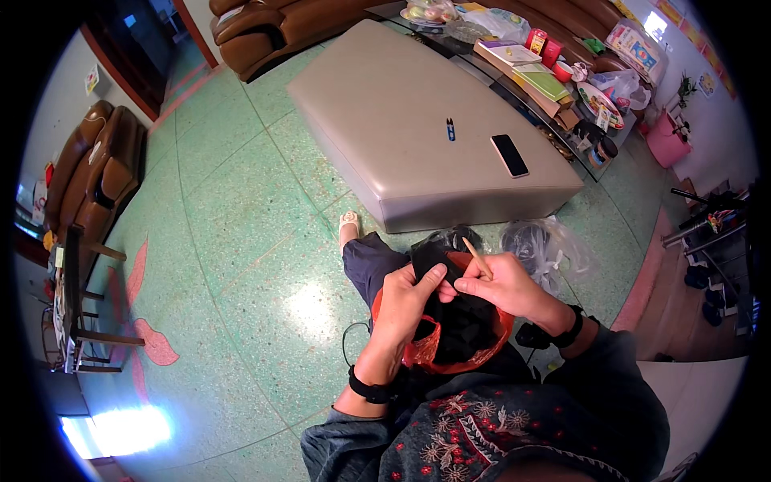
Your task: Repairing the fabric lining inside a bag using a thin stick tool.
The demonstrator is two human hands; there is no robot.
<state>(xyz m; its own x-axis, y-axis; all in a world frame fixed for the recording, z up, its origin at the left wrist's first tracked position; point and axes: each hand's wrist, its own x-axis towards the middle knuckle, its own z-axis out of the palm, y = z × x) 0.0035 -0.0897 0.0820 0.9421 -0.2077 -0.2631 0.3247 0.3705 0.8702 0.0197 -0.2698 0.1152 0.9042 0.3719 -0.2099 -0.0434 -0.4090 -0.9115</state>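
Note:
My left hand (pixel 408 297) is closed on a small black piece (pixel 432 259) that looks like cloth, its thumb pressed on top. Between the fingers of my right hand (pixel 507 283) a thin tan wooden stick (pixel 477 259) points up and away. The right fingertips meet the black piece close to the left thumb. Below both hands, a red plastic bag (pixel 502 333) sits open on my lap. More black pieces (pixel 466 329) fill it; their exact kind cannot be made out.
A beige padded ottoman (pixel 385 112) stands ahead, bearing small blue-handled snips (pixel 450 130) and a phone (pixel 509 156). Clear plastic bags (pixel 546 249) lie by its near edge. Behind it, a glass table holds books (pixel 534 72) and bags. Brown sofas (pixel 273 36) line the room.

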